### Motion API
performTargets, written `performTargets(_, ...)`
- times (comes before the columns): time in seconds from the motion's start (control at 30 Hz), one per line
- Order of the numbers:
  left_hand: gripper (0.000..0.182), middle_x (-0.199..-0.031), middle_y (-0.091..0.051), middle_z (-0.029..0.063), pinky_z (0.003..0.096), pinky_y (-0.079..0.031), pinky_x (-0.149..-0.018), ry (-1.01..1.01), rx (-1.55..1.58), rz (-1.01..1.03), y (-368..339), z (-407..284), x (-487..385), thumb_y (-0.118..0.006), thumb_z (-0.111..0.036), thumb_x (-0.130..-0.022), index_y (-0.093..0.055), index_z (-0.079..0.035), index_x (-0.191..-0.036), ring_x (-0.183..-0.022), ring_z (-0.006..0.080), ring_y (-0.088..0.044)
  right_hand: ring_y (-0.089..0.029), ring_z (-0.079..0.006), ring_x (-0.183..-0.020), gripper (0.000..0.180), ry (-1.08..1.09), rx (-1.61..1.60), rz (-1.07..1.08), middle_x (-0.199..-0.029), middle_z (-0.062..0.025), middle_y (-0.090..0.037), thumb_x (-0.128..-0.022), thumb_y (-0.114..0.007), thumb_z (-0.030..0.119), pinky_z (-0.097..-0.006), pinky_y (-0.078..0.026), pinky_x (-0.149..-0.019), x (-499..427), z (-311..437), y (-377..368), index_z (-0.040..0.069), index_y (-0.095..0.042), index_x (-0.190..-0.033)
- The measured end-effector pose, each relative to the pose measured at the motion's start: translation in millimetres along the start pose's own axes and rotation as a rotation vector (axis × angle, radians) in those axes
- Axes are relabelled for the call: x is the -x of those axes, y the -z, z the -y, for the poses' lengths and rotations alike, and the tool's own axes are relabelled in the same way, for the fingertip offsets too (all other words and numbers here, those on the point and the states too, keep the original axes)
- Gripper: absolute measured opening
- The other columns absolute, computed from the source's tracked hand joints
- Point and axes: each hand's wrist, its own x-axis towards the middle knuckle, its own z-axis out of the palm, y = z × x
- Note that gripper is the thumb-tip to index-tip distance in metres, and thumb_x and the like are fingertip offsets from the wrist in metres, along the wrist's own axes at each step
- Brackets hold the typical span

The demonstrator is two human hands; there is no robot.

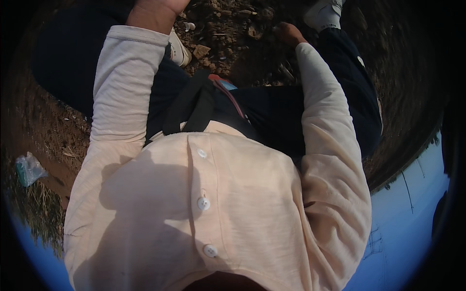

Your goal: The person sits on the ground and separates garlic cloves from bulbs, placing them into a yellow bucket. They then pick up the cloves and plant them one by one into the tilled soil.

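Note:
My left hand (165,9) is cut off by the top edge, so only the wrist and the base of the hand show. Below it a light shoe (180,51) rests on the soil beside a brown clod (201,51). My right hand (289,34) is low over the dark, stony ground, close to another clod (255,32). Its fingers look curled, but blur and shade hide whether they hold anything. A small white piece (189,26) lies on the soil between the hands.
My legs in dark trousers (273,105) are bent and spread, with a second light shoe (322,16) at upper right. A black strap (198,102) hangs at my waist. Far left are a crumpled plastic bag (31,169) and grass (40,211). Poles (407,191) stand in the distance.

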Motion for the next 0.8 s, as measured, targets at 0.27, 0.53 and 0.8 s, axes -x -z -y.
performTargets(0.27, 0.021, -0.079, -0.064, 0.0053, 0.0198, -0.043, -0.043, 0.095, 0.001, -0.02, -2, 17, -9, -0.06, -0.028, -0.089, -0.061, -0.006, -0.09, -0.065, 0.0174, -0.064, -0.06, -0.038, -0.104, 0.035, -0.081, 0.042, -0.011, -0.109, -0.0187, -0.066, -0.089, -0.06, 0.035, -0.0452, -0.048, -0.088, 6, 8, -12, 0.007, -0.065, -0.11)
performTargets(0.53, 0.021, -0.078, -0.064, 0.0062, 0.0199, -0.043, -0.044, 0.108, -0.007, -0.008, -9, 24, -9, -0.06, -0.028, -0.089, -0.061, -0.006, -0.089, -0.065, 0.0179, -0.064, -0.057, -0.0361, -0.114, 0.042, -0.017, 0.084, 0.086, -0.12, -0.0178, -0.062, -0.091, -0.057, 0.037, -0.0444, -0.044, -0.096, 3, -2, -34, 0.007, -0.061, -0.121)
performTargets(0.8, 0.021, -0.077, -0.064, 0.0066, 0.0209, -0.045, -0.045, 0.101, 0.02, 0.051, -14, 22, -3, -0.058, -0.027, -0.091, -0.06, -0.006, -0.088, -0.065, 0.0168, -0.064, -0.065, -0.0337, -0.096, 0.037, -0.074, 0.282, 0.351, -0.105, -0.0156, -0.068, -0.086, -0.059, 0.038, -0.0426, -0.05, -0.084, 11, -8, 5, 0.007, -0.071, -0.103)
